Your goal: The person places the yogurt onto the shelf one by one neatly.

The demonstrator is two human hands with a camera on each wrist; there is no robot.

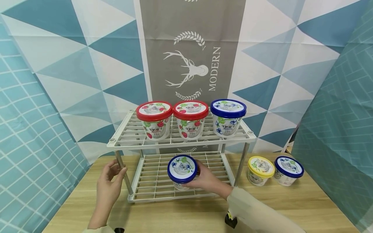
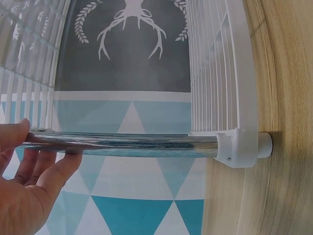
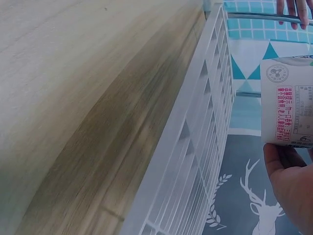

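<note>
My right hand (image 1: 206,179) grips a blue-lidded tub (image 1: 182,169) from its right side, close over the lower shelf (image 1: 154,188) of a white two-tier rack. Seen from the right wrist, the tub (image 3: 288,105) shows a printed white wall with red lettering, and the thumb and fingers (image 3: 288,188) hold it near its lid end. My left hand (image 1: 108,184) is at the rack's front left post. In the left wrist view the thumb and fingertips lie on opposite sides of this metal post (image 2: 146,143), near the upper shelf.
On the upper shelf (image 1: 125,139) stand two red-lidded tubs (image 1: 157,129) (image 1: 190,128) and one blue-lidded tub (image 1: 226,124). Right of the rack, a yellow-lidded tub (image 1: 260,171) and another blue-lidded tub (image 1: 288,171) stand on the wooden table (image 1: 306,207). A patterned backdrop (image 1: 116,64) hangs behind.
</note>
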